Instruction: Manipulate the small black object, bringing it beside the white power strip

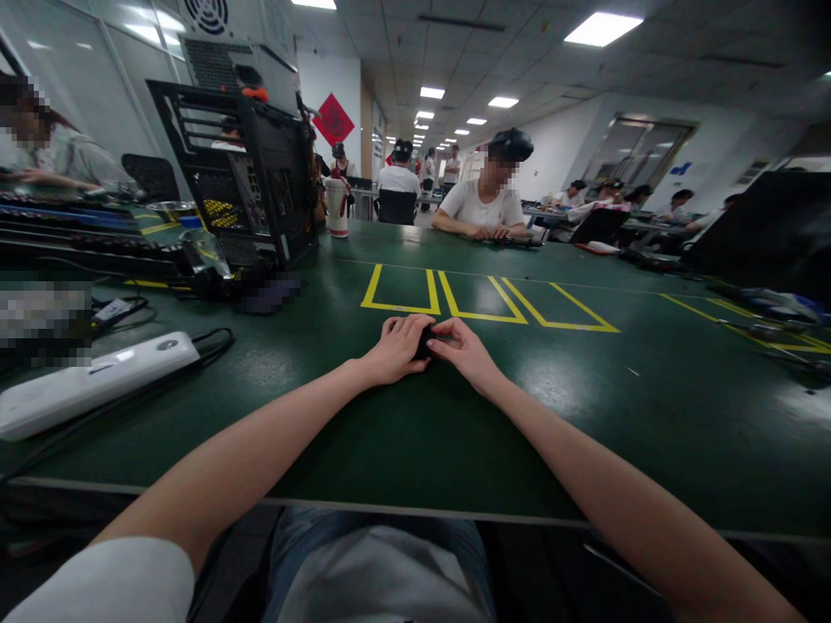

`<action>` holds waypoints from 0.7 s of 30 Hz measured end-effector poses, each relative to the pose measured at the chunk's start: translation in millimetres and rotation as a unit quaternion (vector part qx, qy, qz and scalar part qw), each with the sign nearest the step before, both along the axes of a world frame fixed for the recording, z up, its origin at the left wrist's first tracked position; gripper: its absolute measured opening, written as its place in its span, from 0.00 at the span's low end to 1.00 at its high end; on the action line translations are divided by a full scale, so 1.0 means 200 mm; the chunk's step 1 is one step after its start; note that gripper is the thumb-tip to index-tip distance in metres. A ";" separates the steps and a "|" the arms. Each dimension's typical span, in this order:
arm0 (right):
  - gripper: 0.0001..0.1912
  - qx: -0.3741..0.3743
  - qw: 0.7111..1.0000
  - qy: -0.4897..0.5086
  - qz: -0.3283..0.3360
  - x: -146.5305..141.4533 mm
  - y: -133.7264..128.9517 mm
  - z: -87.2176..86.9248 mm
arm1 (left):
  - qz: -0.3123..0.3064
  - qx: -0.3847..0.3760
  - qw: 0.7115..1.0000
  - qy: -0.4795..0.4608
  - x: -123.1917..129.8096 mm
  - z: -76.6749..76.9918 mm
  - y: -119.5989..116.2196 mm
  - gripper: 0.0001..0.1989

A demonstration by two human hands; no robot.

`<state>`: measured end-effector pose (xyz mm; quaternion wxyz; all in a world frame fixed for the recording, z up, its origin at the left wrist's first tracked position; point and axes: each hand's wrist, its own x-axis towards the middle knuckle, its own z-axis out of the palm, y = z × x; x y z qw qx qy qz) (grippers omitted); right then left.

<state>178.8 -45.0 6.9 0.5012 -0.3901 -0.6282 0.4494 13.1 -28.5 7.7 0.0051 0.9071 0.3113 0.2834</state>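
Observation:
A small black object (424, 343) sits between my hands just above the green tabletop, mostly covered by fingers, so its kind does not show. My left hand (399, 348) wraps round it from the left, fingers over the top and thumb below. From the right, my right hand (462, 353) pinches at its side with thumb and forefinger. Both forearms reach in over the near table edge. Just beyond the hands, yellow tape outlines (399, 308) mark the green table (415, 433).
On the left lie a white power strip (97, 376) with a black cable and an open black computer case (260, 173). A paper cup (337, 208) stands behind the case. Across the table sits a person in a headset (486, 199). Tools and cables (772, 333) lie at right.

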 end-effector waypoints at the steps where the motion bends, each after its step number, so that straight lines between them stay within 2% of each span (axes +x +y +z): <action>1: 0.15 -0.004 1.000 -0.004 0.000 0.00 0.00 0.00 | 0.000 0.000 1.000 0.000 0.00 0.00 0.00 0.29; 5: 0.16 -0.016 1.000 -0.016 0.017 0.01 0.01 -0.01 | -0.005 -0.003 1.000 0.000 0.00 0.00 0.00 0.29; 11: 0.14 0.026 0.999 -0.018 0.021 0.01 0.00 -0.01 | -0.009 0.001 1.000 -0.007 0.00 -0.01 0.01 0.29; 14: 0.12 0.018 1.000 -0.017 0.015 0.00 0.00 -0.02 | -0.007 0.003 1.000 -0.007 0.00 -0.01 0.01 0.28; 18: 0.16 -0.008 1.000 -0.018 -0.004 0.00 0.01 -0.03 | -0.008 0.000 1.000 -0.001 0.00 0.00 0.00 0.29; 21: 0.15 -0.015 0.999 -0.026 0.017 0.01 0.01 -0.02 | -0.008 -0.001 1.000 -0.001 0.00 0.00 0.00 0.29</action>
